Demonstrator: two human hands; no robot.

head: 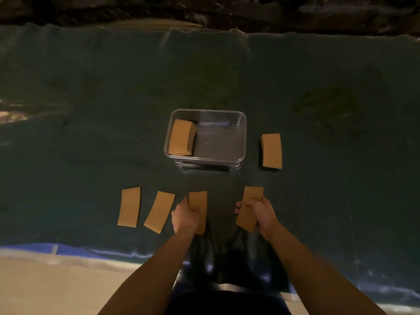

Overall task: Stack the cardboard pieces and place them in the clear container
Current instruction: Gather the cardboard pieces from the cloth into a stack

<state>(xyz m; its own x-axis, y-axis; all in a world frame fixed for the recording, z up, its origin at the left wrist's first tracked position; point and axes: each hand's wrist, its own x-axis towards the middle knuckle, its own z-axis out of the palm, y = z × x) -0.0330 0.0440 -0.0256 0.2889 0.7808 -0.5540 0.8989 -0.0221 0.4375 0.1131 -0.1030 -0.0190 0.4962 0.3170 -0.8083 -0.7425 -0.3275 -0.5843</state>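
A clear container [241, 133] stands at the centre of the dark green cloth, with a stack of cardboard pieces [180, 137] inside against its left wall. My left hand [185, 218] grips a cardboard piece [198, 200] near the front. My right hand [261, 214] holds another cardboard piece [246, 220] tilted to the right. Two single pieces lie flat to the left, one at the far left [129, 206] and one slanted [159, 212]. A second stack [271, 150] rests on the cloth to the right of the container.
The dark green cloth [91, 133] covers the work surface, with its front edge [68, 248] near me over a pale floor. A dark rough wall [204, 10] runs along the back edge.
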